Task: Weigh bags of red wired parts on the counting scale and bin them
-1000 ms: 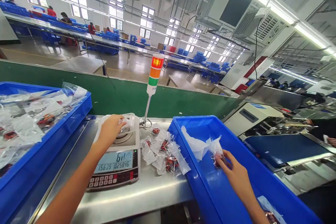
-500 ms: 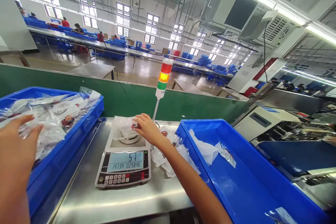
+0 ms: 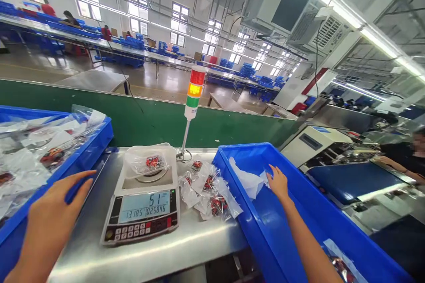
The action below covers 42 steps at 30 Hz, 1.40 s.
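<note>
My left hand (image 3: 53,212) hovers with fingers spread over the near corner of the left blue bin (image 3: 96,141), which is full of clear bags of small red parts. It holds nothing. My right hand (image 3: 278,182) lies flat inside the right blue bin (image 3: 229,154), fingers stretched out against a clear plastic bag (image 3: 247,180). Between the bins stands a counting scale (image 3: 142,208) showing 51, with one bag of red parts (image 3: 146,163) on its pan. A small pile of filled bags (image 3: 209,190) lies right of the scale.
A signal tower lamp (image 3: 194,93) stands behind the scale, and a green conveyor belt (image 3: 149,119) runs behind that. Another bag (image 3: 338,261) lies in the near end of the right bin. A machine (image 3: 315,141) and another person's arm (image 3: 388,161) are at the right.
My right hand left the bag on the scale and moved right into the right blue bin. My left hand dropped toward the left bin's corner. The display fell from 57 to 51.
</note>
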Tool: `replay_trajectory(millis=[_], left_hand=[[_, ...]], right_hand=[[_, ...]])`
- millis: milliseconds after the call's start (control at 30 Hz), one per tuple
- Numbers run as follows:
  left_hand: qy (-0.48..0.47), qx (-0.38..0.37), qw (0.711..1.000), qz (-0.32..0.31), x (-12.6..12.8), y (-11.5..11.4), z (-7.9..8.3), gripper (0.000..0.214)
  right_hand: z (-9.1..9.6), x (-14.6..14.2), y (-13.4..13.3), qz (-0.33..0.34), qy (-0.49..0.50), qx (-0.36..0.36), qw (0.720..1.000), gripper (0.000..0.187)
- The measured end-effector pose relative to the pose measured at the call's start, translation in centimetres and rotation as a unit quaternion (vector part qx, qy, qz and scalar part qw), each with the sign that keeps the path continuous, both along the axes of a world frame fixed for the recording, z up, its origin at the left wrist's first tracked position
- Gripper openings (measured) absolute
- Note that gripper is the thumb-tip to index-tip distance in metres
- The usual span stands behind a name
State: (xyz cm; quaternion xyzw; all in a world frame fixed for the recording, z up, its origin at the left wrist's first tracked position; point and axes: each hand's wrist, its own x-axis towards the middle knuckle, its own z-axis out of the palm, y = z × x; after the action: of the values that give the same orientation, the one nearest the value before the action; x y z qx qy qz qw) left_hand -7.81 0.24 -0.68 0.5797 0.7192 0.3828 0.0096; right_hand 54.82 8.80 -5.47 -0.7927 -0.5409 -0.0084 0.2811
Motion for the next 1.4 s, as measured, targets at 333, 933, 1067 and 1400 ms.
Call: replay_trajectory(millis=[333, 933, 1067, 1400], left_hand=[[-0.037, 0.007, 0.997, -0.063, 4.8, 1.3, 3.9, 0.044], [0.044, -0.052, 0.980, -0.188, 7.3, 7.6, 2.1, 0.033], [0.052, -0.057, 0.979, -0.190, 7.0, 7.8, 1.8, 0.033], [0.043, -0.065, 0.988, -0.136, 8.1, 9.5, 2.6, 0.026]], right_hand=[[-9.8, 5.6, -4.4, -0.024, -0.079, -0.093, 0.992, 0.062], [-10.1, 3.7, -10.8, 0.008, -0.045, -0.140, 0.989, 0.070], [-8.4, 4.0, -10.8, -0.030, -0.045, -0.153, 0.987, 0.061], [8.3, -11.4, -5.2, 0.119, 0.084, 0.141, 0.979, 0.050]])
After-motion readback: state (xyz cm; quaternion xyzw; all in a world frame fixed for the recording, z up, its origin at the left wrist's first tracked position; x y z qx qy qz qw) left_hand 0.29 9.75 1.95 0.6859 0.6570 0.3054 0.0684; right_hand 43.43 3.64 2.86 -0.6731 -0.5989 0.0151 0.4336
